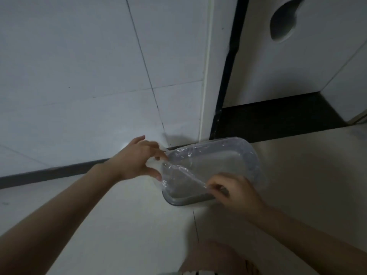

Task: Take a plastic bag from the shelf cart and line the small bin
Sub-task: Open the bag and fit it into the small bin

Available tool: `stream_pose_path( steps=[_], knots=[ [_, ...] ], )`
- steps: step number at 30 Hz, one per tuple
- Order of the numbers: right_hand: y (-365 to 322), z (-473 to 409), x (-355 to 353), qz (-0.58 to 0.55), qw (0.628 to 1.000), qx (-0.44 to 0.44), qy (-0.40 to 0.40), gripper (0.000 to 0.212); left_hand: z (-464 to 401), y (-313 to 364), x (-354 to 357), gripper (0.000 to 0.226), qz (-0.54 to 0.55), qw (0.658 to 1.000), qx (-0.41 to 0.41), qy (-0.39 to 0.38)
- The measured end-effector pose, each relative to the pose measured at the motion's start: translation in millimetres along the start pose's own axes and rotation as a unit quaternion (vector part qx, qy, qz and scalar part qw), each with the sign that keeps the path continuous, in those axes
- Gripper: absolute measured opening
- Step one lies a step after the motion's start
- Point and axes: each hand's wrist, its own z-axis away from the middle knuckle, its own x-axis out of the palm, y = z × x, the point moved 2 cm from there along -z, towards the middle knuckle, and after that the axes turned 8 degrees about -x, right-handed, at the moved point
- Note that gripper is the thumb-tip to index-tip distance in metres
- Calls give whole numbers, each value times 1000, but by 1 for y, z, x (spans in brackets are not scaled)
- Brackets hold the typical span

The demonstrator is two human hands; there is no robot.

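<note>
Pale floor tiles (pixel 119 215) carry small bin (pixel 190 202) at wall foot. We stretch plastic bag (pixel 218 155) over it; left hand (pixel 139 161) and right hand (pixel 236 193) pinch near edge. Next: fold film over bin's near rim.

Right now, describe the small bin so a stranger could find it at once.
Look where the white tiled wall meets the dark doorway strip. On the pale floor there stands the small bin, grey and rounded-rectangular. Only it wears a clear plastic bag, pulled by both hands.
</note>
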Motion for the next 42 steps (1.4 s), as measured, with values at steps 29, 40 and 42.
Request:
stream_pose_path(
  steps=[29, 40, 42],
  knots=[
    [12, 24, 17, 159, 976, -149, -26, 11, 82, 22, 129, 18, 192, 953, -185, 147],
    [24, -6, -55, 87, 993, -11, -82, 92, 68, 26, 62, 64, 372, 896, -126, 208],
    [37, -27, -61, 133, 975, 21, -175, 119, 40, 42, 54, 102, 271, 953, -86, 108]
  ],
)
